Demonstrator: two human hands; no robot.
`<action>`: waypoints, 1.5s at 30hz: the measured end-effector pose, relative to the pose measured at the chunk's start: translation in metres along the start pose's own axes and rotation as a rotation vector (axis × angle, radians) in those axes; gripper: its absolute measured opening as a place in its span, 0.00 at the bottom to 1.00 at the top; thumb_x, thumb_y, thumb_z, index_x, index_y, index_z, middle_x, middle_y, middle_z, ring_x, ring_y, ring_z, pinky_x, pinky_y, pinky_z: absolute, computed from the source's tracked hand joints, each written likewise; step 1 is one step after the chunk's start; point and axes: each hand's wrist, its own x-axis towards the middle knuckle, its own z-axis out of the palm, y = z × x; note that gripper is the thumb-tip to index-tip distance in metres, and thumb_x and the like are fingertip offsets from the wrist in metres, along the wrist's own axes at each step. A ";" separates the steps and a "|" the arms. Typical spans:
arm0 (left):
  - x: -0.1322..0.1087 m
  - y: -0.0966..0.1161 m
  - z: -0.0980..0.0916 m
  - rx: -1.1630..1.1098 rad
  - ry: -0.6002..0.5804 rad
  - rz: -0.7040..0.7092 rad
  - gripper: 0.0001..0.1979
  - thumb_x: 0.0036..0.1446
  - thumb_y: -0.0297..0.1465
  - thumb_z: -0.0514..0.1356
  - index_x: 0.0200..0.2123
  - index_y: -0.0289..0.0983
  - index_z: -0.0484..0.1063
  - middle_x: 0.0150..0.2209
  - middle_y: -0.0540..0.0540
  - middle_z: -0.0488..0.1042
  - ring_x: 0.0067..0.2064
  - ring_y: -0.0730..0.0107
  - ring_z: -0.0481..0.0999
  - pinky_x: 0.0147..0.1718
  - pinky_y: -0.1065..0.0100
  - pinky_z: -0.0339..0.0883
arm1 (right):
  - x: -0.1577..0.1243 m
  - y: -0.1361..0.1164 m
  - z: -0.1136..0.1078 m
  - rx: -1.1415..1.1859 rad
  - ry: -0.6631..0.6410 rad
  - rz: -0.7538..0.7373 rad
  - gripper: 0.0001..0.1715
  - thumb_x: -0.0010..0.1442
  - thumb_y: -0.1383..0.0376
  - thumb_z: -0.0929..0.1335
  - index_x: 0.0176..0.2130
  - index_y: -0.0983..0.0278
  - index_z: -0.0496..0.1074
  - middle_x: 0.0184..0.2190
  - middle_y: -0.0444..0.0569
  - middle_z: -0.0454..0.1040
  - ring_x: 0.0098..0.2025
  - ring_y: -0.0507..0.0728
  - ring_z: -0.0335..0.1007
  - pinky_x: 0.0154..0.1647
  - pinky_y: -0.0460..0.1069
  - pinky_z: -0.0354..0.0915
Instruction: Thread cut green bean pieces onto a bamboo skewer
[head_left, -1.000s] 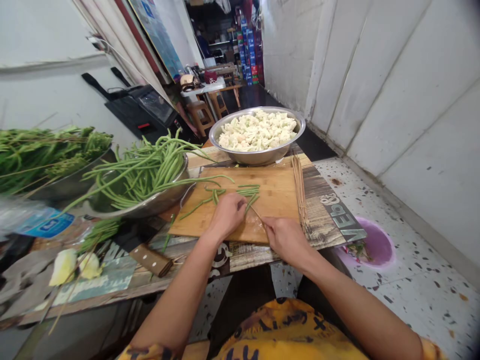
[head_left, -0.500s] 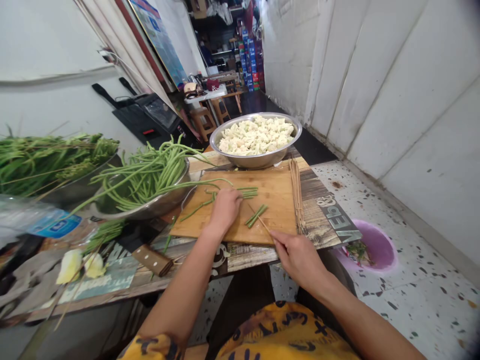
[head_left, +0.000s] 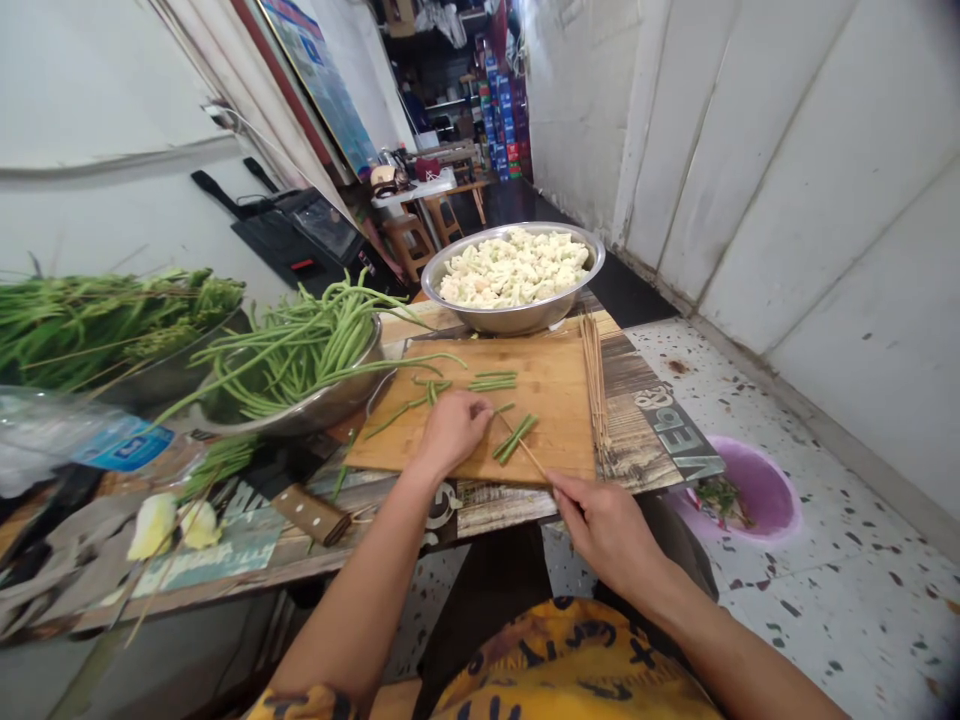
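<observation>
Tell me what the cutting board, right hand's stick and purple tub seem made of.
Cutting board: probably smooth wood or bamboo, given its faint grain. Stick: likely matt bamboo or wood, being thin, straight and tan. Purple tub: perhaps smooth plastic, judging by its even colour.

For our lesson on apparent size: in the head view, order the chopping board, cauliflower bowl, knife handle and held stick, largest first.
1. Chopping board
2. Cauliflower bowl
3. Knife handle
4. Held stick

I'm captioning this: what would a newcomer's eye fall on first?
Probably the metal bowl heaped with pale florets, just beyond the cutting board. Then the long green beans draped over a second bowl at left, and the right hand at the board's near edge, holding a thin skewer.
</observation>
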 end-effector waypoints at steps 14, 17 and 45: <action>0.002 -0.001 0.004 -0.068 0.031 -0.084 0.08 0.49 0.30 0.56 0.26 0.35 0.75 0.25 0.49 0.74 0.26 0.72 0.68 0.27 0.72 0.58 | 0.000 -0.006 -0.003 0.031 -0.022 -0.012 0.20 0.60 0.69 0.59 0.46 0.63 0.74 0.35 0.50 0.79 0.34 0.57 0.76 0.34 0.47 0.67; 0.002 0.000 0.004 -0.070 0.025 -0.098 0.08 0.49 0.30 0.56 0.25 0.35 0.75 0.24 0.49 0.74 0.26 0.72 0.68 0.27 0.72 0.58 | 0.000 -0.006 -0.002 0.035 -0.020 -0.009 0.20 0.60 0.69 0.59 0.47 0.63 0.74 0.33 0.50 0.79 0.32 0.57 0.76 0.33 0.47 0.66; 0.001 0.003 0.003 -0.044 0.014 -0.057 0.08 0.49 0.29 0.55 0.25 0.35 0.74 0.24 0.48 0.74 0.26 0.72 0.68 0.26 0.71 0.57 | 0.002 -0.011 -0.001 0.027 -0.035 0.027 0.20 0.60 0.69 0.59 0.45 0.63 0.74 0.33 0.50 0.79 0.33 0.56 0.75 0.35 0.46 0.66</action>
